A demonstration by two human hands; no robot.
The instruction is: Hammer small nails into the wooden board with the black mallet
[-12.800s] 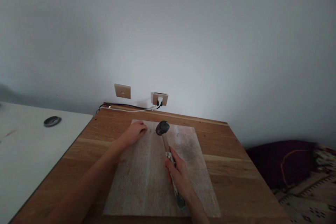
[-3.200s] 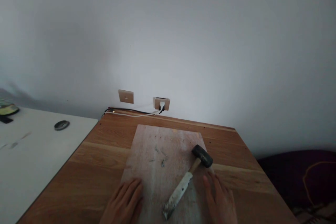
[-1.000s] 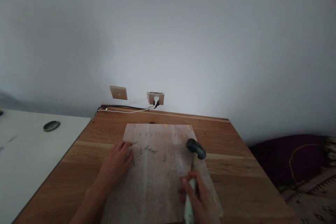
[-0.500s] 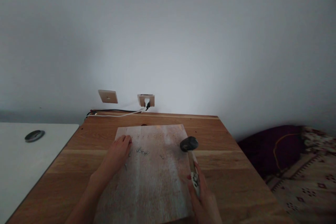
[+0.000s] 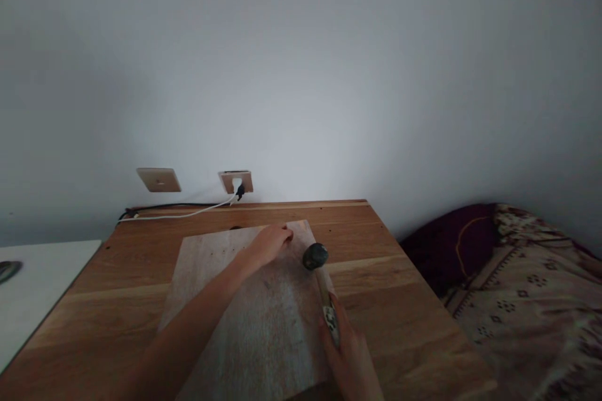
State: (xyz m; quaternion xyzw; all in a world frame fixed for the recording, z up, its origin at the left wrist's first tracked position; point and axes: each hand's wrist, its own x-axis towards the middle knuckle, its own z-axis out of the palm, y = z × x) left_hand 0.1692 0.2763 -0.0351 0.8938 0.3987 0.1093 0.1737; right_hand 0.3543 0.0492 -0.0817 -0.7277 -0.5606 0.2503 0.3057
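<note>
A pale wooden board [image 5: 221, 301] lies on the brown wooden table [image 5: 404, 326]. My right hand [image 5: 350, 357] is wrapped round the handle of a hammer [image 5: 324, 291], whose dark head hovers near the board's far right corner. My left hand [image 5: 270, 243] reaches across the board to its far edge, fingers pinched together just left of the hammer head. What the fingers hold is too small to make out. The loose nails on the board are hidden behind my left arm.
A wall socket [image 5: 236, 182] with a white cable [image 5: 183, 214] and a second plate [image 5: 158, 179] sit behind the table. A white surface [image 5: 32, 288] adjoins the table on the left. A dark cushion [image 5: 451, 244] and a patterned cover [image 5: 531, 301] lie to the right.
My left hand moved right along the board's far edge toward the hammer head. The hammer shifted slightly left. The view swung to the right.
</note>
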